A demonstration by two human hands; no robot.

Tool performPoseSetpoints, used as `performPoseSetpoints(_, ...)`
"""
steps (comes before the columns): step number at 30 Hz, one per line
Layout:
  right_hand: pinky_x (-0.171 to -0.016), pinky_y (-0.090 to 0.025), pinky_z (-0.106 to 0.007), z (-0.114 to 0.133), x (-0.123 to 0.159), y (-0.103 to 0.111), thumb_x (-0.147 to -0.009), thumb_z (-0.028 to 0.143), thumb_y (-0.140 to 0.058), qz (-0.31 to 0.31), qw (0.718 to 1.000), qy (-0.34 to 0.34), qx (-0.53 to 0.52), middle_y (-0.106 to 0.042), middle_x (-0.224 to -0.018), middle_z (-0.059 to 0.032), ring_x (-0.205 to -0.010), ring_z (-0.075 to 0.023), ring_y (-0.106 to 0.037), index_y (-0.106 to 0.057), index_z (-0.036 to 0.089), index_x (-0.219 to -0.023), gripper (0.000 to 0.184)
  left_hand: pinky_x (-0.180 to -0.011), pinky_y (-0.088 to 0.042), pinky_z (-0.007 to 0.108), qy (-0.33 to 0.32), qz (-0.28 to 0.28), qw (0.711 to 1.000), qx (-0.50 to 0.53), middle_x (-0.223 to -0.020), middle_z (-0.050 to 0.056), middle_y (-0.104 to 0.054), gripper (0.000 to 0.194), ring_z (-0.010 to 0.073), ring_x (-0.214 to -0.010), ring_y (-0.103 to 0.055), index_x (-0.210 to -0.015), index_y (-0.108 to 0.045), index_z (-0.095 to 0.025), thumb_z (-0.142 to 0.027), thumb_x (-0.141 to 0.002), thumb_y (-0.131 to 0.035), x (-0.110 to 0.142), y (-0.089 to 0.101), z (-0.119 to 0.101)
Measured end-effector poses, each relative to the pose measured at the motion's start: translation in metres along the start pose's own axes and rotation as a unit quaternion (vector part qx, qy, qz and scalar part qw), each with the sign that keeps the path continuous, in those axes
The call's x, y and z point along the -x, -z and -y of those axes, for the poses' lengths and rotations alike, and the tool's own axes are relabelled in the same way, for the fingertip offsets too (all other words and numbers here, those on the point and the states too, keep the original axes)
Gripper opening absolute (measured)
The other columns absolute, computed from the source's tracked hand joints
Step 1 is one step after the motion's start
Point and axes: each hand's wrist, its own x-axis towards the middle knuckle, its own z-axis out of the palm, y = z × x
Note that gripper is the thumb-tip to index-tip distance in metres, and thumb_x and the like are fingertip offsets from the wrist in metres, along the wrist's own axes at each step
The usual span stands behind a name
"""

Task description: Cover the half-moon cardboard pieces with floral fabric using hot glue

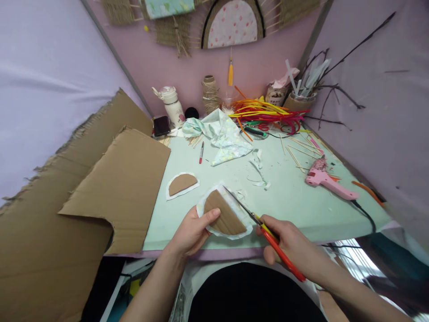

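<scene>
My left hand (197, 228) grips a cardboard half-circle (225, 213) backed with pale fabric, its thumb pressed on the brown face. A white fabric margin shows all around the cardboard. In my right hand (290, 243) are scissors (276, 248) with red and yellow handles. Their blades lie along the straight upper-right side of the half-circle, pointing up and left; whether they touch the fabric I cannot tell. A smaller cardboard half-circle (182, 184) on white fabric lies on the table to the upper left of my left hand.
Large cardboard sheets (117, 188) cover the left side. A pink glue gun (330, 181) lies at right, its cord running over the edge. Behind are crumpled patterned fabric (228, 138), a red marker (201, 153), pipe cleaners (268, 111), a bottle (172, 107) and twine (210, 95).
</scene>
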Motion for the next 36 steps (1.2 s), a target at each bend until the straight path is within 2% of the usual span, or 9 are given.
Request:
performPoseSetpoints(10,-0.045,-0.027,-0.020,-0.007,-0.002,-0.004,-0.065,0.016,-0.054,-0.013,0.998,-0.012,-0.056,-0.057,-0.047,0.0073,-0.046,-0.0096,-0.041,-0.038,0.022,-0.063,0.018,-0.098,-0.043,0.040,-0.004,0.004,1.000,-0.001,-0.112,0.011,-0.070,0.046,0.0278,-0.108,-0.062,-0.122,-0.061,-0.018,-0.027,-0.077,-0.070,-0.001,0.000,-0.003)
performPoseSetpoints(14,-0.045,-0.028,-0.020,-0.006,-0.001,-0.003,-0.068,0.013,-0.048,0.001,0.998,-0.010,-0.058,-0.057,-0.047,0.0083,-0.041,-0.0097,-0.041,-0.039,0.023,-0.067,0.013,-0.098,-0.044,0.040,-0.010,-0.014,1.000,0.016,-0.116,0.011,-0.068,0.039,0.0273,-0.108,-0.062,-0.117,-0.064,-0.017,-0.030,-0.080,-0.067,-0.002,-0.003,-0.004)
performPoseSetpoints(22,-0.043,-0.028,-0.020,0.003,-0.001,-0.002,-0.058,0.009,-0.047,-0.004,1.000,-0.019,-0.007,-0.056,-0.047,0.0085,-0.044,-0.0102,-0.041,-0.040,0.023,-0.070,0.020,-0.095,-0.047,0.037,-0.007,-0.003,1.000,0.007,-0.110,0.010,-0.070,0.031,0.0260,-0.104,-0.064,-0.109,-0.068,-0.017,-0.028,-0.080,-0.068,-0.003,-0.005,-0.005)
performPoseSetpoints(29,-0.043,-0.027,-0.020,-0.001,0.001,-0.002,-0.067,0.009,-0.041,0.020,0.999,-0.008,-0.047,-0.058,-0.048,0.0085,-0.040,-0.0096,-0.044,-0.039,0.023,-0.071,0.015,-0.092,-0.048,0.037,0.005,0.007,1.000,-0.005,-0.103,0.010,-0.072,0.033,0.0256,-0.100,-0.065,-0.110,-0.068,-0.016,-0.029,-0.080,-0.068,-0.002,-0.003,-0.002)
performPoseSetpoints(33,-0.044,-0.027,-0.020,-0.008,-0.001,-0.005,-0.069,0.013,-0.047,0.005,0.998,-0.004,-0.062,-0.058,-0.049,0.0082,-0.040,-0.0093,-0.043,-0.038,0.023,-0.069,0.013,-0.091,-0.048,0.037,0.004,0.010,1.000,-0.004,-0.103,0.011,-0.072,0.033,0.0260,-0.099,-0.066,-0.110,-0.068,-0.016,-0.029,-0.080,-0.068,-0.002,-0.002,-0.001)
performPoseSetpoints(36,-0.045,-0.028,-0.020,-0.012,-0.003,-0.005,-0.067,0.017,-0.056,-0.008,0.999,0.005,-0.054,-0.058,-0.049,0.0071,-0.044,-0.0093,-0.039,-0.037,0.022,-0.066,0.020,-0.092,-0.048,0.037,0.003,0.015,1.000,-0.005,-0.104,0.011,-0.072,0.033,0.0258,-0.101,-0.065,-0.111,-0.067,-0.016,-0.028,-0.080,-0.067,-0.002,-0.002,-0.002)
